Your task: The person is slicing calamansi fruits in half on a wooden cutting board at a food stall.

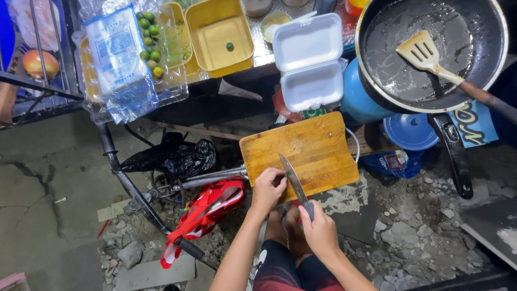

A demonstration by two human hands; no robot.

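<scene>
The wooden cutting board [307,153] juts over rubble-strewn floor, most of its top bare, a white foam box [308,60] just beyond its far edge. At the near edge the left hand [267,188] pinches a small green piece [286,174]; the right hand [319,229], grip closed around the knife [294,183], angles the blade beside it.

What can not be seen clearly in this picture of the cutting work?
- Head view: the small green thing under the left hand is mostly covered by fingers, too small to identify.
- The knife handle is hidden inside the right hand.
- The frying pan is cut off by the top edge.
- The cutting board has its near edge covered by hands.
</scene>
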